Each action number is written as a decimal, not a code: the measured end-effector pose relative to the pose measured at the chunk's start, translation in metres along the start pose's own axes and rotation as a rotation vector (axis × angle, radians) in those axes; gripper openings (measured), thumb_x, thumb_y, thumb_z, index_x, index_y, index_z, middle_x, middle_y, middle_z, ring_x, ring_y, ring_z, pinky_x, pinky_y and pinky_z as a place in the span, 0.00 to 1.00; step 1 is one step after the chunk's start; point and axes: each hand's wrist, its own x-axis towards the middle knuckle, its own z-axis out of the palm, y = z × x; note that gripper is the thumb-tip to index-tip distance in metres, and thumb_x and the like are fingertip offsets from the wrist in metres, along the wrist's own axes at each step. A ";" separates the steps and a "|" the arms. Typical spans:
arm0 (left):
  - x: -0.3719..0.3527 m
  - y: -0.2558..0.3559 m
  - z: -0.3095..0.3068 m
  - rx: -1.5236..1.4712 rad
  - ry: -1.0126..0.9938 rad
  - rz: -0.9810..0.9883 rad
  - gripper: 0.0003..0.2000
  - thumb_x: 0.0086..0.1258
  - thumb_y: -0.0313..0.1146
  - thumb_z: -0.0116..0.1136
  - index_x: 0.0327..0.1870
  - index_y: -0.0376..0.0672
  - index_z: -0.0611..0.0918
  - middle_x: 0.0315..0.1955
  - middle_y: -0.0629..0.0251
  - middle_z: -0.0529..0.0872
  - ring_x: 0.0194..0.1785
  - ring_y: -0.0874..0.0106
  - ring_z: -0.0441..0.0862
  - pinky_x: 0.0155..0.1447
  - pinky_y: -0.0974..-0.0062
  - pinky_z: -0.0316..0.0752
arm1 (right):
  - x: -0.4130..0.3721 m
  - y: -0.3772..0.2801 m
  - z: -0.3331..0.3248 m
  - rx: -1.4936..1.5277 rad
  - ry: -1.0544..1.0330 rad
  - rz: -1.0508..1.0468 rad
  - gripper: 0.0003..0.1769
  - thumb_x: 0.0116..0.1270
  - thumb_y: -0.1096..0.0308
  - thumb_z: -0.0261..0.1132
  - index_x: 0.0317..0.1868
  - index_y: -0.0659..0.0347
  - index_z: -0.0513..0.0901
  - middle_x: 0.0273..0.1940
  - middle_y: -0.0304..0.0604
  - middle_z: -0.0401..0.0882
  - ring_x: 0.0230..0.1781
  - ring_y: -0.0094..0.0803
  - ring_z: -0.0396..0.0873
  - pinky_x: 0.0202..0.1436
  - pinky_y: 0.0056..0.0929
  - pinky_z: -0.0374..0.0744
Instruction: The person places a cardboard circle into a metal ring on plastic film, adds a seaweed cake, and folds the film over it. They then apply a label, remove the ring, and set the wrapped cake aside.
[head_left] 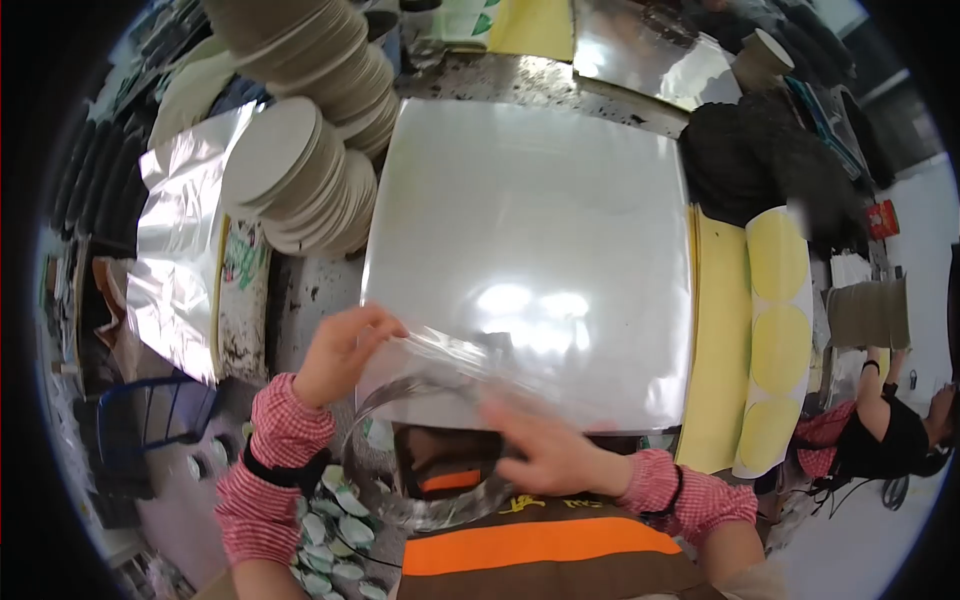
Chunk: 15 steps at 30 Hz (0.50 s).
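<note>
Pinched between the fingertips of my left hand (345,350) is the end of a clear, shiny plastic strip (450,345), stretched low over the near part of a glossy silver-white sheet (530,220). My right hand (550,445) is smeared by motion at the sheet's near edge, close to the strip's other side. A loop of clear strip (430,515) hangs below the table edge between my hands, in front of my brown apron (480,570) with its orange band. The blur hides what my right fingers hold.
Stacks of round grey-white discs (275,150) stand to the left, beside a silver foil-topped stack (185,240). Yellow sheets (720,340) and a strip of yellow round stickers (778,350) lie along the right. A co-worker (880,430) handles another disc stack at far right.
</note>
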 end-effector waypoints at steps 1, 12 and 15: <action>0.008 0.022 -0.013 -0.174 0.142 -0.066 0.03 0.68 0.29 0.62 0.34 0.41 0.86 0.32 0.61 0.87 0.35 0.58 0.84 0.43 0.63 0.78 | 0.009 0.004 0.010 -0.127 0.017 -0.171 0.33 0.68 0.65 0.60 0.72 0.66 0.67 0.77 0.62 0.56 0.74 0.59 0.62 0.76 0.45 0.64; 0.047 0.024 -0.045 0.560 0.171 0.212 0.13 0.66 0.38 0.65 0.46 0.40 0.83 0.43 0.54 0.86 0.51 0.51 0.82 0.57 0.58 0.76 | -0.005 0.072 -0.019 -0.536 0.557 0.212 0.40 0.61 0.64 0.73 0.67 0.77 0.65 0.73 0.73 0.57 0.71 0.65 0.63 0.74 0.56 0.64; 0.072 0.005 -0.105 0.948 0.733 -0.010 0.26 0.69 0.29 0.61 0.69 0.37 0.73 0.64 0.55 0.79 0.69 0.55 0.75 0.68 0.59 0.71 | -0.080 0.068 0.015 -0.430 0.336 -0.119 0.26 0.60 0.65 0.73 0.58 0.65 0.79 0.64 0.61 0.75 0.65 0.53 0.74 0.69 0.47 0.72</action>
